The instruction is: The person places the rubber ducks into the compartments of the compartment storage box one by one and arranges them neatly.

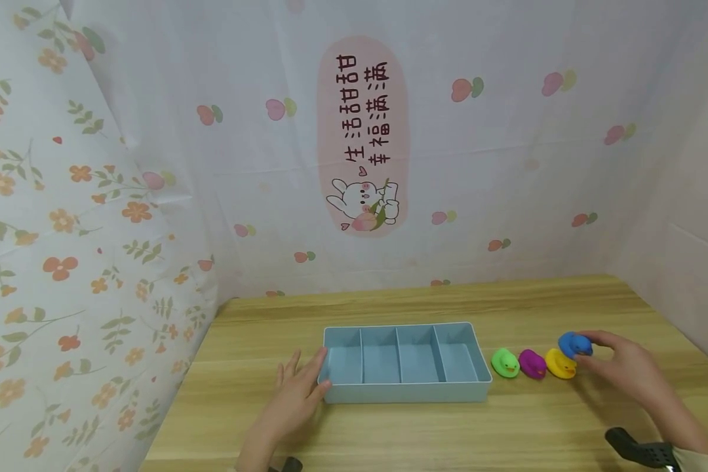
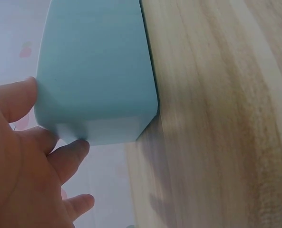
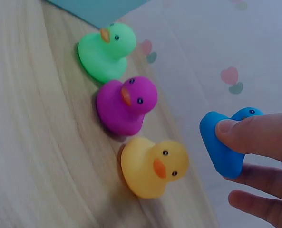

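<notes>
A blue rubber duck (image 3: 221, 142) is pinched between the thumb and fingers of my right hand (image 1: 630, 368). It is held up off the table, beside the yellow rubber duck (image 3: 155, 166). A purple rubber duck (image 3: 126, 105) and a green rubber duck (image 3: 105, 52) sit in line with the yellow one on the table. At the left end of a light blue divided box (image 1: 407, 392), my left hand (image 1: 292, 396) touches the wall with its thumb and fingertips, the fingers spread and fairly straight. The box's compartments hold nothing.
The box and ducks stand on a wood-grain table (image 1: 413, 439). A patterned cloth (image 1: 507, 164) with a printed rabbit and writing hangs behind it, and a floral cloth (image 1: 82, 262) hangs at the left. The green duck sits close to the box's right end.
</notes>
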`<state>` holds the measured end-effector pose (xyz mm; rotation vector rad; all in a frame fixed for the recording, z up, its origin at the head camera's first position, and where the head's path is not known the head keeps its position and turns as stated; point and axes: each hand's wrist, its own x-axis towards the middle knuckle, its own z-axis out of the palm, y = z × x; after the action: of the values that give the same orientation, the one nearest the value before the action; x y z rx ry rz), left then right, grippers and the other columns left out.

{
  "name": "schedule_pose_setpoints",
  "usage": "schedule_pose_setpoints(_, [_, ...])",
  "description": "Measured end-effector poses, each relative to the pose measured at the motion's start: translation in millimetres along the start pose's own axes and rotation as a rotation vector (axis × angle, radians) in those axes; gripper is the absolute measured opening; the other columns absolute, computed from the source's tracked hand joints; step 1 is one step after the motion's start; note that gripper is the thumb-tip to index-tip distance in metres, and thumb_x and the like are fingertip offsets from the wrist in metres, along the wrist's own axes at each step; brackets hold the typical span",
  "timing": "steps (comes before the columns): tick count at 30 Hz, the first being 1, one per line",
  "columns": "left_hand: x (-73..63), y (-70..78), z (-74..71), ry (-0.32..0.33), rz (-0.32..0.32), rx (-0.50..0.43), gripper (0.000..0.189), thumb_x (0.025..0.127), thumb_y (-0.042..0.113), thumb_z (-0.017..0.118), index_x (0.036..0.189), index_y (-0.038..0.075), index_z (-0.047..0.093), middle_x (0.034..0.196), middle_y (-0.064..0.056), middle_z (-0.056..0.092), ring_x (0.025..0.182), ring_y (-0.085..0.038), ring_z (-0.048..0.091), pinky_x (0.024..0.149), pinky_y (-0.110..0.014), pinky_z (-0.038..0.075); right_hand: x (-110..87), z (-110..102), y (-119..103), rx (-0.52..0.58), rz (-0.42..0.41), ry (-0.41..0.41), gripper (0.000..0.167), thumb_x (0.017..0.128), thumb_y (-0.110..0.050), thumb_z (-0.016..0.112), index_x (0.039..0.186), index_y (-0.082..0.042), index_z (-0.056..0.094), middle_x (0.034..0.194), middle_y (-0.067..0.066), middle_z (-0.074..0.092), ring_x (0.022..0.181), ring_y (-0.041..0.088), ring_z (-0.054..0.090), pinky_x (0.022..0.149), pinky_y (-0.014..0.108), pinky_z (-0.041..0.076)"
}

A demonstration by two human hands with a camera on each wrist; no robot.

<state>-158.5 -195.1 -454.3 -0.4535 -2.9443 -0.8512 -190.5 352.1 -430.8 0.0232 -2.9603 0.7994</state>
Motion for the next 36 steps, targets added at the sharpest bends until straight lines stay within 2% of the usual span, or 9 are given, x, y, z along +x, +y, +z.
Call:
schedule_pose_setpoints(7, [-0.7,2.6,-1.5,-0.003,-0.005,-0.001,0.059,0.098,0.035,0.051,0.149,0.011,0.034,0.148,-0.007,0.044,0.142,-0.05,0.014,0.109,-0.07,0.003,0.0,4,-12,0.037,-0.023,-0.007,0.063,0.09,-0.038,0.065,0.129,0.008,0.05,0.131,0.041,0.043,0.115,0.064,0.036,0.084,0.074,0.033])
schedule_pose_setpoints(12, [-0.4,2.7,-1.4,-0.009,-0.013,-0.006,0.058,0.098,0.034,0.051,0.149,0.011,0.033,0.148,-0.007,0.044,0.142,-0.049,0.013,0.11,-0.07,0.003,2.4,8,-22,0.033,-0.005,-0.016,0.067,0.089,-0.043,0.064,0.13,0.007,0.05,0.133,0.04,0.042,0.118,0.063,0.035,0.086,0.074,0.031])
schedule_pose_setpoints(18, [-1.0,3.2,-1.6,-0.004,-0.006,-0.009,0.058,0.098,0.035,0.05,0.149,0.011,0.033,0.148,-0.008,0.044,0.142,-0.049,0.013,0.109,-0.07,0.003,1.0,16,-35,0.042,-0.018,-0.002,0.065,0.088,-0.043,0.066,0.128,0.006,0.052,0.131,0.037,0.047,0.118,0.062,0.037,0.087,0.074,0.033])
schedule_pose_setpoints(24, [-1.7,2.9,-1.6,-0.008,-0.006,-0.013,0.058,0.099,0.036,0.049,0.149,0.011,0.033,0.147,-0.008,0.045,0.142,-0.05,0.012,0.109,-0.07,0.003,-0.1,20,-50,0.051,-0.067,0.036,0.058,0.085,-0.034,0.071,0.124,0.006,0.056,0.127,0.036,0.052,0.117,0.06,0.041,0.087,0.071,0.035])
schedule_pose_setpoints(36, [-1.0,-0.3,0.0,0.0,0.01,-0.012,0.059,0.098,0.036,0.05,0.149,0.011,0.033,0.147,-0.008,0.045,0.141,-0.051,0.014,0.108,-0.071,0.005,-1.1,33,-71,0.08,-0.143,0.079,0.052,0.082,-0.028,0.075,0.12,0.004,0.06,0.121,0.033,0.057,0.113,0.056,0.047,0.087,0.068,0.039])
